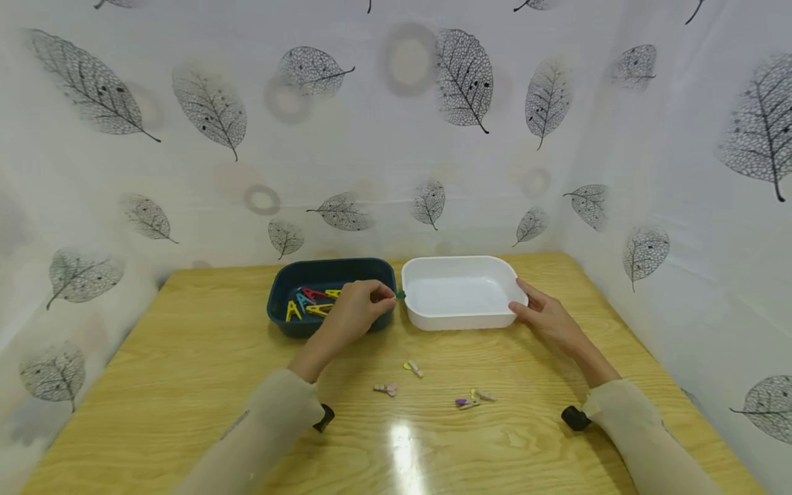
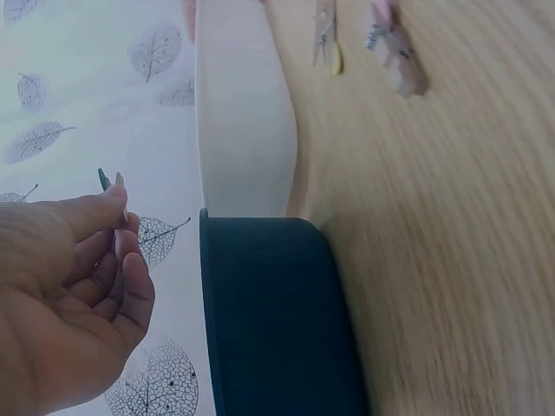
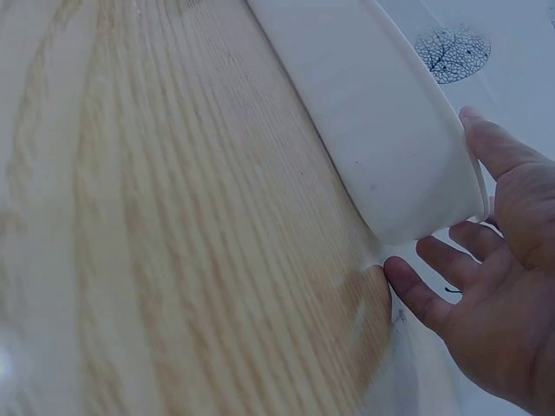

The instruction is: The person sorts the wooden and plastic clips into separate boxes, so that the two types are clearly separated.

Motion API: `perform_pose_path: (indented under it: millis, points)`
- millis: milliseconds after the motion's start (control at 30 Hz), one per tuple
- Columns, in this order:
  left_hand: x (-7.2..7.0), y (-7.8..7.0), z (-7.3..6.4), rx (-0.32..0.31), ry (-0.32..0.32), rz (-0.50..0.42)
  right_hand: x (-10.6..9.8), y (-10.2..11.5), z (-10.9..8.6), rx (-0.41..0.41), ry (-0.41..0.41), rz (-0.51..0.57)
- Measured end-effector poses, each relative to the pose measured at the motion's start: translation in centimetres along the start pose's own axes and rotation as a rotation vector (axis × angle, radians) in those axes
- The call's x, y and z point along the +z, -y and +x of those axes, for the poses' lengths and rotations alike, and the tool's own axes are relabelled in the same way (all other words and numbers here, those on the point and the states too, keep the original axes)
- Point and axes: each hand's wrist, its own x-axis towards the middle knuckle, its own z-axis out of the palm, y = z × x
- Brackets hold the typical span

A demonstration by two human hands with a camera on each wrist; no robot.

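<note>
My left hand (image 1: 355,309) is over the right side of a dark blue-green plastic tub (image 1: 281,330), pinching a small green clothespin (image 1: 401,295) between thumb and fingertip. In the left wrist view this clothespin (image 2: 104,179) sticks up past the thumb, above the tub's rim. Yellow, red and blue plastic clips (image 1: 293,311) lie in the tub, partly hidden by the hand. My right hand (image 1: 551,320) grips the right end of a white tub (image 1: 460,321), thumb at its rim and fingers along the outer wall (image 3: 408,165).
Small wooden clothespins lie on the wooden table (image 1: 204,371) in front: one with a yellow piece (image 1: 414,369), one with a pink heart (image 1: 386,390), and a purple-and-yellow cluster (image 1: 473,400). A leaf-print curtain (image 1: 371,151) surrounds the table's back and sides.
</note>
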Motion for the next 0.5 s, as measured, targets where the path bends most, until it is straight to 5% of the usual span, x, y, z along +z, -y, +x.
perform_pose_path:
  millis: [500]
  points:
    - [1.9, -0.6, 3.6, 0.024, -0.132, 0.040, 0.0, 0.3, -0.1, -0.001, 0.000, -0.021]
